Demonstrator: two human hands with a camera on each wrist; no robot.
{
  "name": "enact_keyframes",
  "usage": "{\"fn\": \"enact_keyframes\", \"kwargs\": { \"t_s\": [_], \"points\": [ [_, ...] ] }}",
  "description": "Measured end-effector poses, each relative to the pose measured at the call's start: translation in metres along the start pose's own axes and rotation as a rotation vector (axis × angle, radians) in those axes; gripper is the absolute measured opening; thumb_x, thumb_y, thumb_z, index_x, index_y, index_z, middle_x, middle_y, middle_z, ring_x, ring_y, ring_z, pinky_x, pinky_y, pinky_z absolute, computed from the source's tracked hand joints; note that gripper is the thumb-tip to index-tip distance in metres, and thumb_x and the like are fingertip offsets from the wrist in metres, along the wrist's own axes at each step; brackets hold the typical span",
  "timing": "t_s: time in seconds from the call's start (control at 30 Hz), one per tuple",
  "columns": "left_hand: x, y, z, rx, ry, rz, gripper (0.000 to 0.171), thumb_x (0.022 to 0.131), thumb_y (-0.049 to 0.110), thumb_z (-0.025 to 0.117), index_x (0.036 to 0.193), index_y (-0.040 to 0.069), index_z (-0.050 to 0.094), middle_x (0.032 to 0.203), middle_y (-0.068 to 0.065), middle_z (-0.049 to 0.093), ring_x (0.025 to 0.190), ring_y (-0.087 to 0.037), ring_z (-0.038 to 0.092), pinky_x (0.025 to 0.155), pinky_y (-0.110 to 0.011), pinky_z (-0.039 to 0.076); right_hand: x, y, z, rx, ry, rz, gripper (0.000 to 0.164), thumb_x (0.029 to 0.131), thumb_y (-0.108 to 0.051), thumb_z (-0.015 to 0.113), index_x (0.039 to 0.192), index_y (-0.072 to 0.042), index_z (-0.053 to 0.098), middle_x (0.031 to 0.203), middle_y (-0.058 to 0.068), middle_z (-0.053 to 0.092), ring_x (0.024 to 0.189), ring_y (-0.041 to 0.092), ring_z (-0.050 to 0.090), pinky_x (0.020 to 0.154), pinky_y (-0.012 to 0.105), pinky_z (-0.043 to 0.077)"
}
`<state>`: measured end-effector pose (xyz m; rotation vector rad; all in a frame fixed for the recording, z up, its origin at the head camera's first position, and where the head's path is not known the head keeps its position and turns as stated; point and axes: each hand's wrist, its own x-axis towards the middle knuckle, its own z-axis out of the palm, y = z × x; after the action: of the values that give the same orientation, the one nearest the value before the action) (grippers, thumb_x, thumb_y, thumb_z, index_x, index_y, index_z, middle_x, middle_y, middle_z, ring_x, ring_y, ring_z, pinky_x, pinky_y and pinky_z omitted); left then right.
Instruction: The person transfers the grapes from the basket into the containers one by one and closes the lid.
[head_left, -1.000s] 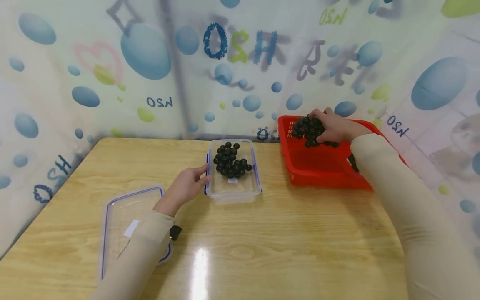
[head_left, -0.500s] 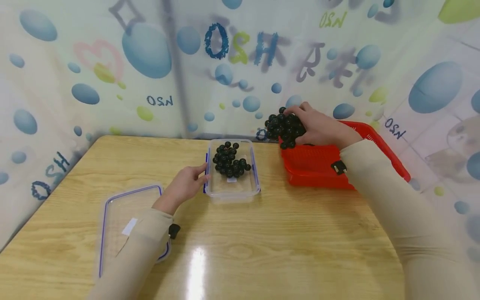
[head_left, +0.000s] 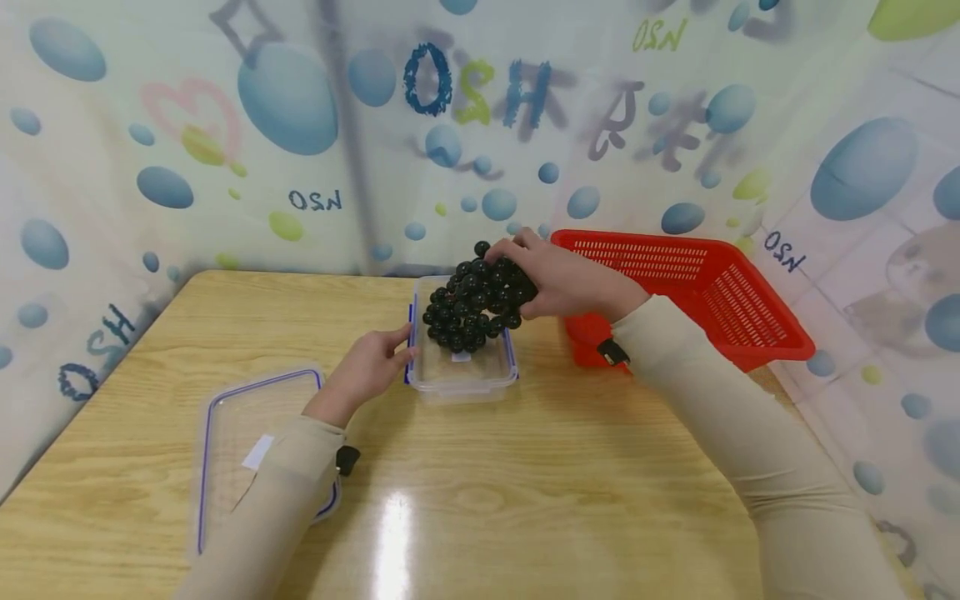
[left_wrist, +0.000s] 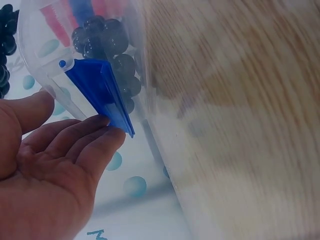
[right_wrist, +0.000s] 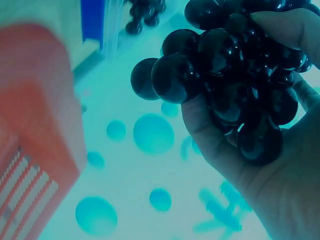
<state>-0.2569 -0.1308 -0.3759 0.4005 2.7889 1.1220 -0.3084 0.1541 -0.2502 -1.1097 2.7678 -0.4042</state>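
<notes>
My right hand (head_left: 566, 279) grips a bunch of black grapes (head_left: 491, 283) over the far right part of a clear plastic container (head_left: 465, 386). In the right wrist view, thumb and fingers curl round the held grapes (right_wrist: 225, 65). Another bunch lies inside the container, partly covered by the held one in the head view; its grapes (left_wrist: 112, 37) show through the wall in the left wrist view. With fairly straight fingers, my left hand (head_left: 365, 371) touches the container's left side. Its fingertips rest at a blue latch (left_wrist: 102, 90), the thumb near the rim.
A red slotted basket (head_left: 757, 333) stands right of the container, partly behind the right forearm. On the table's left lies a clear lid (head_left: 273, 408) with a blue seal, partly under the left sleeve. A patterned curtain (head_left: 480, 167) hangs behind the wooden table (head_left: 487, 500).
My right hand has lifted the bunch of grapes out of the red basket and carried it left to the container. The basket has shifted and tilted; my left hand has stayed put.
</notes>
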Motion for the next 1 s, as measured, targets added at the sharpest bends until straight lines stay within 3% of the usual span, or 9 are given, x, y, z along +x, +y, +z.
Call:
{"fn": "enact_keyframes", "kwargs": {
  "t_s": [0.13,0.23,0.3,0.53,0.67,0.77,0.87,0.93,1.0],
  "points": [
    [0.000,-0.002,0.000,0.005,0.003,0.010,0.050,0.103,0.017,0.054,0.146,-0.004,0.039,0.103,-0.024,0.066,0.060,-0.018,0.046,0.061,-0.035,0.043,0.009,-0.012,0.013,-0.039,-0.044,-0.019,0.070,0.083,-0.014,0.079,0.141,-0.026,0.041,0.130,0.008,0.040,0.106,0.025,0.051,0.087,0.038,0.051],
    [0.000,-0.003,-0.001,0.010,0.013,0.022,0.050,0.103,0.017,0.054,0.146,-0.004,0.040,0.132,-0.028,0.055,0.080,-0.025,0.058,0.074,-0.040,0.047,0.017,-0.021,0.022,-0.063,-0.087,-0.025,0.070,0.084,-0.017,0.079,0.141,-0.027,0.040,0.130,0.008,0.041,0.106,0.023,0.051,0.090,0.038,0.050],
    [0.000,-0.003,-0.001,0.010,0.015,0.023,0.050,0.103,0.017,0.054,0.146,-0.004,0.040,0.137,-0.027,0.050,0.089,-0.028,0.059,0.078,-0.042,0.047,0.021,-0.026,0.027,-0.067,-0.112,-0.029,0.069,0.084,-0.017,0.078,0.141,-0.027,0.040,0.130,0.008,0.040,0.106,0.022,0.051,0.090,0.037,0.050],
    [0.000,-0.001,-0.002,0.014,0.016,0.018,0.049,0.102,0.015,0.054,0.146,-0.001,0.040,0.136,-0.026,0.052,0.080,-0.026,0.058,0.071,-0.038,0.047,0.033,-0.033,0.048,-0.078,-0.183,0.017,0.067,0.085,-0.016,0.078,0.139,-0.031,0.042,0.128,0.004,0.037,0.108,0.021,0.048,0.084,0.033,0.053],
    [0.001,-0.001,-0.001,-0.003,0.008,0.003,0.048,0.102,0.012,0.053,0.147,0.000,0.040,0.133,-0.026,0.055,0.068,-0.022,0.052,0.063,-0.035,0.045,0.037,-0.033,0.058,-0.063,-0.188,0.045,0.068,0.084,-0.017,0.079,0.138,-0.033,0.042,0.130,0.003,0.037,0.113,0.022,0.044,0.089,0.037,0.052],
    [0.002,-0.001,-0.001,-0.014,0.004,-0.005,0.048,0.102,0.010,0.052,0.147,0.002,0.041,0.103,-0.024,0.064,0.058,-0.019,0.045,0.055,-0.034,0.042,0.038,-0.032,0.063,-0.046,-0.178,0.043,0.068,0.084,-0.016,0.078,0.138,-0.033,0.041,0.131,0.004,0.037,0.113,0.022,0.045,0.091,0.039,0.051],
    [0.002,0.000,-0.001,-0.015,0.006,-0.005,0.048,0.102,0.009,0.053,0.147,0.002,0.041,0.075,-0.013,0.053,0.055,-0.017,0.042,0.051,-0.032,0.040,0.039,-0.030,0.068,-0.033,-0.159,0.030,0.068,0.084,-0.016,0.078,0.139,-0.031,0.041,0.131,0.006,0.037,0.111,0.023,0.048,0.091,0.039,0.050],
    [0.002,-0.001,-0.001,-0.011,0.011,0.000,0.047,0.101,0.008,0.053,0.147,0.001,0.042,0.076,-0.012,0.053,0.056,-0.017,0.043,0.051,-0.031,0.039,0.038,-0.029,0.071,-0.024,-0.147,0.025,0.068,0.084,-0.016,0.079,0.140,-0.030,0.041,0.131,0.006,0.037,0.110,0.023,0.050,0.093,0.039,0.050],
    [0.002,0.000,-0.002,-0.011,0.014,0.002,0.047,0.101,0.008,0.052,0.146,0.000,0.042,0.090,-0.017,0.062,0.058,-0.018,0.045,0.052,-0.031,0.040,0.037,-0.029,0.074,-0.027,-0.137,0.017,0.070,0.084,-0.016,0.079,0.141,-0.029,0.041,0.132,0.008,0.038,0.111,0.025,0.050,0.093,0.039,0.049]
  ]
}}
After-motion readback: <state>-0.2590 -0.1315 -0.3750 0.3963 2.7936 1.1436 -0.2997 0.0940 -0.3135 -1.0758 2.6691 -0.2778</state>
